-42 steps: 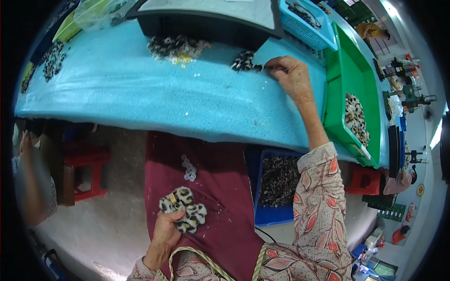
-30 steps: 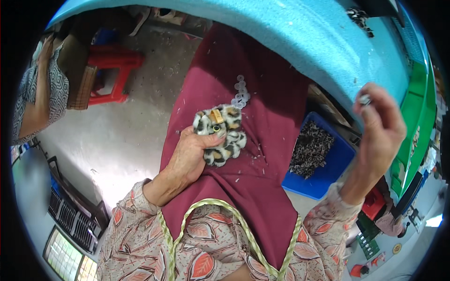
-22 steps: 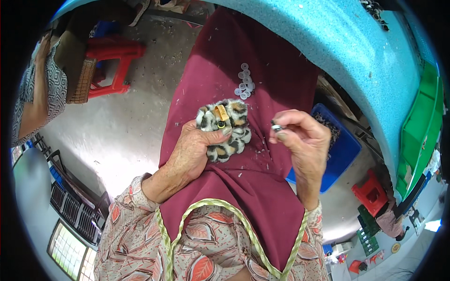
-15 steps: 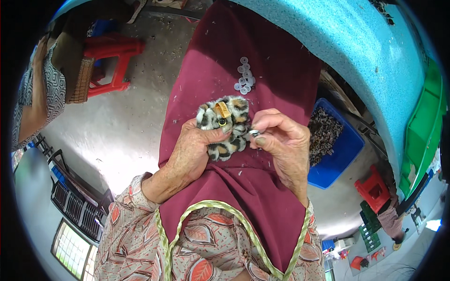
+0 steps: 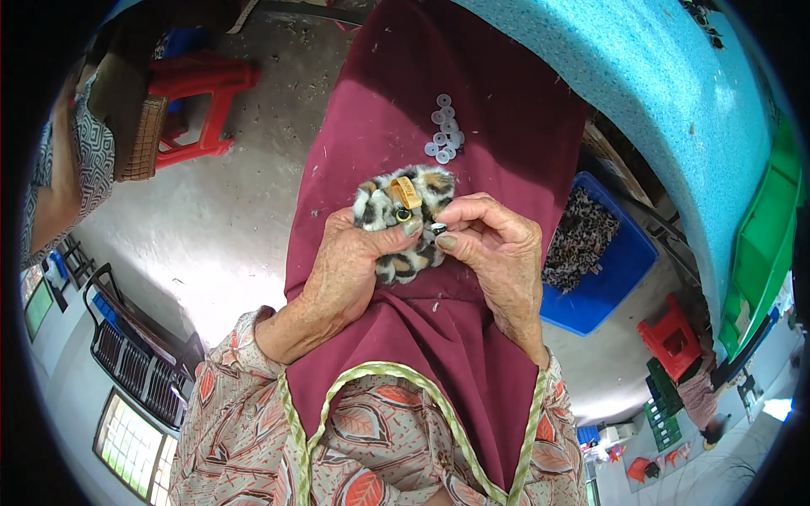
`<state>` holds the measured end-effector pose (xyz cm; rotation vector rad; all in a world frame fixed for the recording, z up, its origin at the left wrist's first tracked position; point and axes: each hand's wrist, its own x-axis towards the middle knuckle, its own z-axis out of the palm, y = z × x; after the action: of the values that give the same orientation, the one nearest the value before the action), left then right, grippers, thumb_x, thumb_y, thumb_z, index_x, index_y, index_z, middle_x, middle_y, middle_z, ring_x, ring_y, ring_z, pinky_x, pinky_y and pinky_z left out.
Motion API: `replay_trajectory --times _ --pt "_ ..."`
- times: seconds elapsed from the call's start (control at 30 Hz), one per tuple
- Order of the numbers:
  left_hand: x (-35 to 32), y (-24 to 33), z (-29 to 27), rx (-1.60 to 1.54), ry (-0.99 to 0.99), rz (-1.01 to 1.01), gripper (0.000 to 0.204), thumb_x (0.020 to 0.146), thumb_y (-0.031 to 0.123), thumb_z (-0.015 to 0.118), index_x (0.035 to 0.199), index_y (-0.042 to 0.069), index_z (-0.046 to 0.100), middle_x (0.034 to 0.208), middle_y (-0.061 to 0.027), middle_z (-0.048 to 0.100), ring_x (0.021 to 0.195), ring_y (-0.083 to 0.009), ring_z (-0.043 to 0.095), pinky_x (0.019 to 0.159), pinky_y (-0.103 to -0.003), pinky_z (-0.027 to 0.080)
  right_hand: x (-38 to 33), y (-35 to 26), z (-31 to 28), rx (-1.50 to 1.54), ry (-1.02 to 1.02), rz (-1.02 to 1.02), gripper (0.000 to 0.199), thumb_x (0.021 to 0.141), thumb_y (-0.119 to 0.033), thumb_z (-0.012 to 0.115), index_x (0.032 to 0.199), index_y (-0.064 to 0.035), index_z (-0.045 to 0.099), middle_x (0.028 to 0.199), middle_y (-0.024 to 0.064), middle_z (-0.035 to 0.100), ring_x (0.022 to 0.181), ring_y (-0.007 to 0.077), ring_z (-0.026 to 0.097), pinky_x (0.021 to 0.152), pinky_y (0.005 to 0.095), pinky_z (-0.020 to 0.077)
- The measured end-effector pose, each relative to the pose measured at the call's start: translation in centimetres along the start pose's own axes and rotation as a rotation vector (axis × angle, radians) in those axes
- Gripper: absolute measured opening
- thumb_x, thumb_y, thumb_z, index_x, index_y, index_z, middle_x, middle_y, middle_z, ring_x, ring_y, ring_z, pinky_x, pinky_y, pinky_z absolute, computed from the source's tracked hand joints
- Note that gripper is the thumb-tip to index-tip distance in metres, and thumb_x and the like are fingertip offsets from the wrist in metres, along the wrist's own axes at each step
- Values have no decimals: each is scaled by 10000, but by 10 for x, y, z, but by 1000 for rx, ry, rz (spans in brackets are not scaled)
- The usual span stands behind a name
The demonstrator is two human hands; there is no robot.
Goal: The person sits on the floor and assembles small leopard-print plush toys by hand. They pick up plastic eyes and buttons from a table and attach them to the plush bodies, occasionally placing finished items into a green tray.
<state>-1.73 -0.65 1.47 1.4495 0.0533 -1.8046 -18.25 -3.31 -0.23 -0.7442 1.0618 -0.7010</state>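
A small leopard-spotted plush piece (image 5: 437, 183) rests over my lap on a maroon apron (image 5: 371, 110). My left hand (image 5: 348, 263) grips its left side, thumb pressed on the fur just below a yellow-and-black plastic toy eye (image 5: 403, 215). A folded gold ribbon tag (image 5: 407, 192) sticks up above that eye. Between thumb and forefinger, my right hand (image 5: 499, 244) pinches a small black-and-white plastic piece (image 5: 439, 228), which looks like another toy eye. It is at the right part of the plush; whether it touches the fur I cannot tell.
Several translucent plastic washers (image 5: 448, 127) lie on the apron beyond the plush. A blue bin (image 5: 620, 291) holding spotted fur pieces (image 5: 582, 236) stands at the right, under a speckled blue table edge (image 5: 641, 76). Red stools (image 5: 215, 118) and another person's arm (image 5: 63, 181) are on the left.
My right hand has moved left with the small plastic piece, bringing it from beside the plush to the fur near my left thumb. My left hand keeps its hold.
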Motion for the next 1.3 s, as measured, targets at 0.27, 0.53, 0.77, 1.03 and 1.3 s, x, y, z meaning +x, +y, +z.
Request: replay_trajectory --times 0.27,0.53,0.77,1.03,1.3 --pt "0 -3 -1 118 1 69 211 811 -26 651 1022 -15 649 909 -69 689 770 -137 657 715 -261 545 -1 1 0 65 20 41 227 771 101 676 988 36 649 890 50 644 799 82 609 721 207 519" --pt "0 1 -1 267 -47 99 278 744 -33 723 1010 0 650 859 -44 689 746 -81 635 658 -218 532 -2 2 -2 130 48 97 193 781 92 671 966 45 645 883 60 649 812 96 628 736 213 527" --pt "10 -6 -9 568 -84 330 351 649 -11 804 971 15 669 808 1 658 698 -52 581 623 -220 491 -8 3 -6 220 37 142 140 797 80 660 933 49 650 880 76 646 803 126 643 735 239 538" --pt "6 -2 -2 789 -53 589 321 601 8 810 897 21 688 819 -25 626 757 -112 600 660 -260 491 -9 6 -4 378 28 182 121 791 94 650 899 43 633 880 91 642 795 149 647 739 266 545" --pt "8 7 12 1126 -120 1002 170 689 70 677 819 -21 616 737 -114 577 666 -276 566 578 -360 453 -7 3 -1 393 126 242 165 716 120 589 843 20 624 850 104 671 769 146 650 705 255 526"
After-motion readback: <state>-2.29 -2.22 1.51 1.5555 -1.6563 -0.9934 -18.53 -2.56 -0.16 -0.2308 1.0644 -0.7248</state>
